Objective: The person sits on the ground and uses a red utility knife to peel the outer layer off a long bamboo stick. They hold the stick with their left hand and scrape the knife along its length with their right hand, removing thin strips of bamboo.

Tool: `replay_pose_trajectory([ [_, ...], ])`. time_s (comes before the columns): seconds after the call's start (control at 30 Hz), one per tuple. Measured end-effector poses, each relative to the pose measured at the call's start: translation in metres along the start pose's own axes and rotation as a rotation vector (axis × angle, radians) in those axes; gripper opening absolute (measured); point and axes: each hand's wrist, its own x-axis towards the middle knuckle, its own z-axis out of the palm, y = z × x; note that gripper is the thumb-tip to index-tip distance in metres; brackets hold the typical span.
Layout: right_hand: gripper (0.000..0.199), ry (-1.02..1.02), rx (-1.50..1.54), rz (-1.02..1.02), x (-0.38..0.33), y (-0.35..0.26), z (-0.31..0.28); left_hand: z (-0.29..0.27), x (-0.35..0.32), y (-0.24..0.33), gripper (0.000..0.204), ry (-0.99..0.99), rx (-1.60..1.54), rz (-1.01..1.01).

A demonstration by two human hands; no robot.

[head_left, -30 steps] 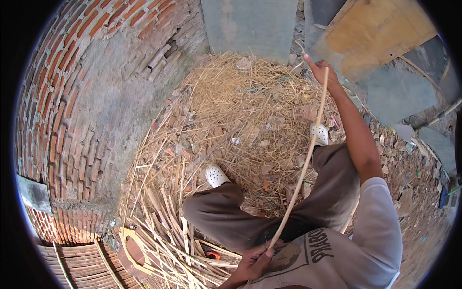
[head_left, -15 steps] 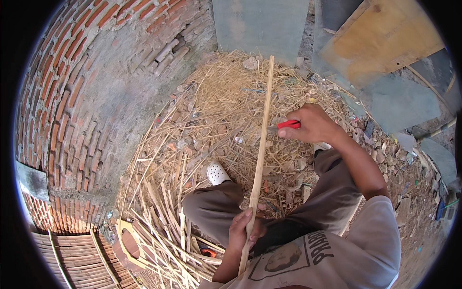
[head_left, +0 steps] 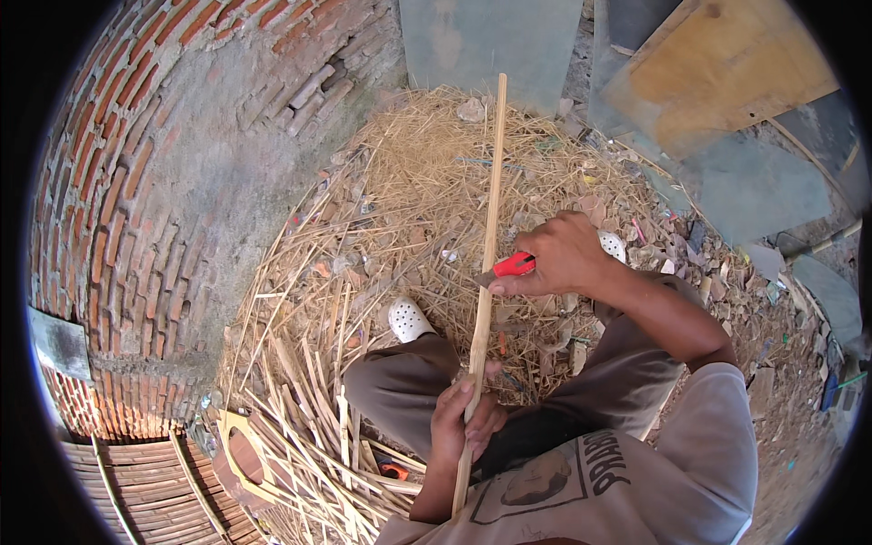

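Observation:
A long, pale strip, likely bamboo or wood (head_left: 495, 191), slants up from beside my body and reaches past the straw on the ground. My left hand (head_left: 465, 420) is wrapped round its lower part, near my lap. In my right hand (head_left: 559, 254) is a red-handled knife (head_left: 515, 264), gripped in closed fingers. Its short dark blade (head_left: 486, 280) meets the strip about midway along, at the strip's right side. Whether the edge has cut into it cannot be made out.
Many loose pale strips (head_left: 309, 454) lie at the lower left beside my knee, with a yellow cut-out frame (head_left: 227, 436) among them. Shavings and rubble (head_left: 418, 182) cover the ground. A brick wall (head_left: 127, 227) rises on the left; grey-blue sheets (head_left: 490, 45) and a brown board (head_left: 727, 73) lean behind.
My right hand has moved left and slightly nearer to me, bringing the knife blade to the strip. The strip's far end has shifted up and a little left.

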Motion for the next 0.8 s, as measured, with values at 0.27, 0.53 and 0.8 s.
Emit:
replay_pose_trajectory([
  [0.27, 0.07, 0.077, -0.025, 0.001, 0.017, 0.016, -0.004, 0.007, -0.014, 0.002, 0.04, 0.044, 0.349, 0.071],
  [0.53, 0.079, -0.018, 0.03, 0.487, 0.034, 0.095, -0.019, 0.0, -0.028, -0.013, 0.038, 0.012, 0.396, 0.004],
  [0.8, 0.067, -0.062, 0.055, 0.03, -0.001, 0.003, -0.004, 0.012, -0.013, 0.005, 0.042, 0.135, 0.527, 0.101],
])
